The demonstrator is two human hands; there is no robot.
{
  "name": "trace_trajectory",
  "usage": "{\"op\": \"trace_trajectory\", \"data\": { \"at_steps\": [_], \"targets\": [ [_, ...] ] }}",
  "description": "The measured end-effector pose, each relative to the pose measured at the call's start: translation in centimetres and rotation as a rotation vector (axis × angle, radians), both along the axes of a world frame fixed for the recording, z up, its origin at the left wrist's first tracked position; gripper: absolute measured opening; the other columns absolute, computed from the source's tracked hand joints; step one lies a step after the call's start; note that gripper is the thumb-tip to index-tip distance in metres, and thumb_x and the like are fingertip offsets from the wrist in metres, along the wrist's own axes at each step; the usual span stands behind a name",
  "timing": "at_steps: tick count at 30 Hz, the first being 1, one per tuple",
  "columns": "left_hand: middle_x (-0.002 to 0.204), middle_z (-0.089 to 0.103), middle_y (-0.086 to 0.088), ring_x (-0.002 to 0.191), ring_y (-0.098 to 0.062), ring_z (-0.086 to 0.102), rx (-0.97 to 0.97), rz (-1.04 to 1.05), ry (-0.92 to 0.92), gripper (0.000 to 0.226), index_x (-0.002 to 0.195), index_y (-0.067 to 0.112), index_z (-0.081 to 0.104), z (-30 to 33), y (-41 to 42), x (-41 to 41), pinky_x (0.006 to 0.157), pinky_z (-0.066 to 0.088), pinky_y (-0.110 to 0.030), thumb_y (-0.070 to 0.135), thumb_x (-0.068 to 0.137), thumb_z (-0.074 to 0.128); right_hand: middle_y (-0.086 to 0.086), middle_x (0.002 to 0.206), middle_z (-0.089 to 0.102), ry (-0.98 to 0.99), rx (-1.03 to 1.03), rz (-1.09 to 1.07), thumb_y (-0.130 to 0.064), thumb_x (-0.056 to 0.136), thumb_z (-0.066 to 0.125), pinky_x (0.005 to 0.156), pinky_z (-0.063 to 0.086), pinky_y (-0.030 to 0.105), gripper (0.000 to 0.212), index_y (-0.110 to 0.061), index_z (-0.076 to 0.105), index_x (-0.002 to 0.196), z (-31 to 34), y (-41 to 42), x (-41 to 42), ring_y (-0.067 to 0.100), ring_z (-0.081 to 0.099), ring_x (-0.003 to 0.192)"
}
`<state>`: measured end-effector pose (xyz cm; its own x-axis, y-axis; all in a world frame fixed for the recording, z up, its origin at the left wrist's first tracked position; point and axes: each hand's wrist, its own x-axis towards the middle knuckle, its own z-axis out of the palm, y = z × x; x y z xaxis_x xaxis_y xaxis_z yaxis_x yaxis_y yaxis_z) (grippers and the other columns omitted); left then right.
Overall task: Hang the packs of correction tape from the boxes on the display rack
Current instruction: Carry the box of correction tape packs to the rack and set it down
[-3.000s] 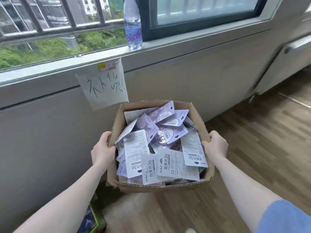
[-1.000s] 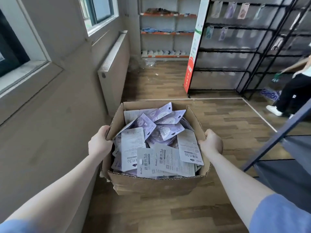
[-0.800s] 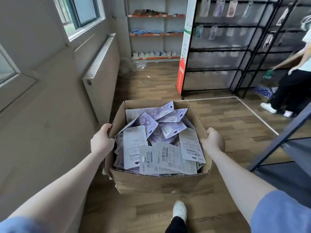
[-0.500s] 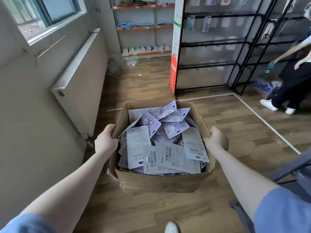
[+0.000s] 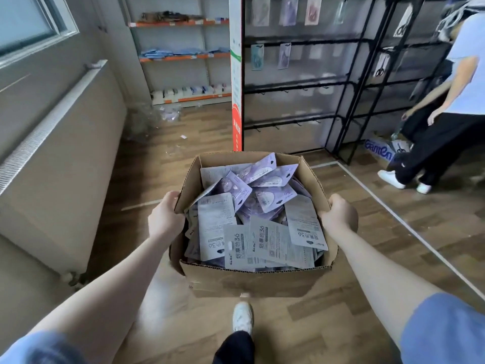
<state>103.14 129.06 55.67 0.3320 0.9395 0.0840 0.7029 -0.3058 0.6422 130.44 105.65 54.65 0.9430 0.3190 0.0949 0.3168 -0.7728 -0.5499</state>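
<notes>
At the bottom of the frame a white shoe (image 5: 243, 317) steps on the wooden floor (image 5: 301, 332). Just above it, mid-frame, the cardboard box (image 5: 252, 282) is carried off the floor — the left hand (image 5: 164, 219) has its fingers curled over the left rim, the right hand (image 5: 339, 215) clamps the right rim. Packs of correction tape (image 5: 252, 214), purple and grey, fill the box in a loose heap. Beyond, upper centre to right, stands the black display rack (image 5: 296, 85) with a few packs hanging; another person (image 5: 446, 122) stands at the right edge. A radiator (image 5: 60, 143) lines the left wall.
</notes>
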Motion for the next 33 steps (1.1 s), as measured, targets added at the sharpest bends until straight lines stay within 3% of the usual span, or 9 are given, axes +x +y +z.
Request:
{"op": "trace_trajectory", "data": {
  "at_steps": [7,16,21,33],
  "targets": [
    [0.104,0.065,-0.009,0.094,-0.032,0.057,-0.041,-0.030,0.053,0.057,0.124,0.030,0.048,-3.9,9.8,15.6,0.073,0.040,-0.027,0.001,0.075,0.049,0.004,0.063,0.046,0.030,-0.033,-0.036,-0.006,0.076,0.053,0.044,0.023,0.028,0.023,-0.015,0.033,0.067,-3.1,8.3,14.1,0.028,0.043,0.065],
    [0.107,0.064,-0.012,0.096,-0.036,0.057,-0.032,-0.084,0.092,0.053,0.122,0.025,0.050,-2.5,18.2,32.9,0.076,0.039,-0.032,0.002,0.075,0.051,0.004,0.064,0.046,0.036,-0.045,-0.078,-0.005,0.077,0.053,0.048,0.028,0.028,0.010,-0.010,0.044,0.077,-0.9,15.9,30.1,0.031,0.048,0.070],
    [0.105,0.065,-0.014,0.097,-0.036,0.057,-0.012,-0.080,0.080,0.053,0.123,0.024,0.049,-1.1,20.4,40.9,0.082,0.042,-0.035,0.001,0.075,0.050,0.006,0.068,0.049,0.003,-0.031,-0.077,-0.004,0.075,0.053,0.049,0.029,0.029,0.008,-0.006,0.047,0.079,0.1,18.4,38.4,0.030,0.046,0.069],
    [0.106,0.064,-0.010,0.093,-0.033,0.056,-0.049,0.071,0.089,0.055,0.124,0.025,0.048,-4.5,21.0,66.3,0.072,0.038,-0.027,0.000,0.075,0.048,0.010,0.078,0.053,0.055,-0.058,0.091,-0.006,0.079,0.053,0.047,0.024,0.025,0.008,-0.009,0.046,0.082,-3.6,23.2,67.7,0.030,0.047,0.072]
  ]
}}
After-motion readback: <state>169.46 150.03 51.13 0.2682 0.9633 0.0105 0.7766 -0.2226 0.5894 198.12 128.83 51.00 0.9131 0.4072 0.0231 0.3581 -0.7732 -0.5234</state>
